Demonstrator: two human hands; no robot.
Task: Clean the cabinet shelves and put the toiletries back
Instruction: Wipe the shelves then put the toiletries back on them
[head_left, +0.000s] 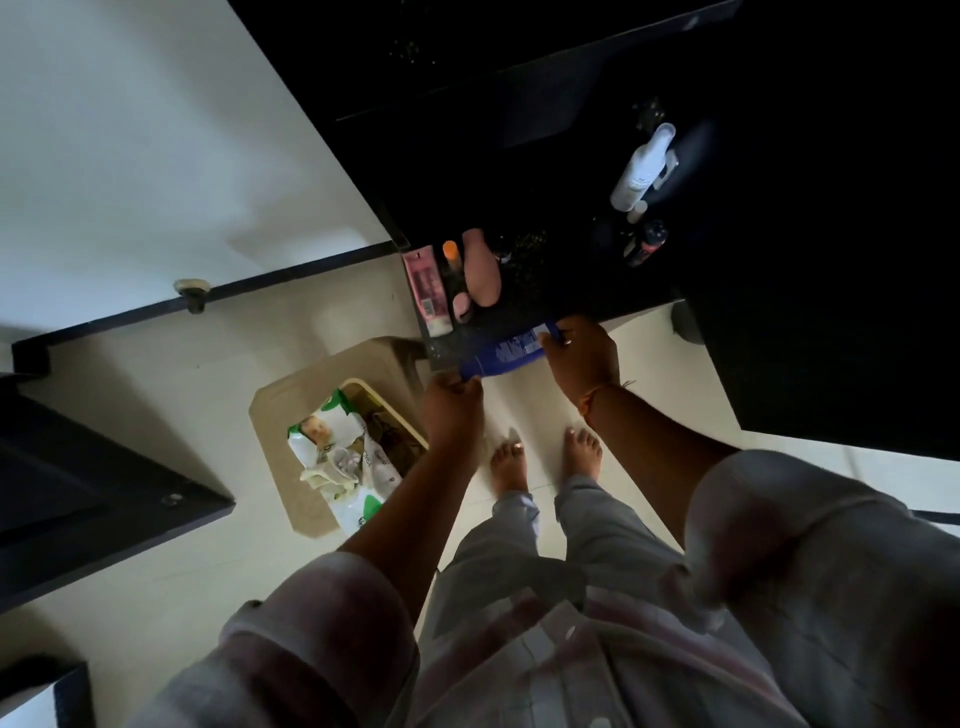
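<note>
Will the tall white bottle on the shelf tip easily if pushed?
Likely yes: the white bottle looks tall and slim, so a high push may topple it. It could then hit the dark bottle close by.

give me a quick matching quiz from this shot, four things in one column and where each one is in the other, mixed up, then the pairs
Things
1. blue bottle
2. pink tube
3. white spray bottle
4. wipes pack

Places
A. on the beige stool on the floor
B. held at its two ends by the left hand and the right hand
C. far back on the dark shelf, toward the right
D. lying at the shelf's near left corner

Pairs: 1-B, 2-D, 3-C, 4-A
</note>
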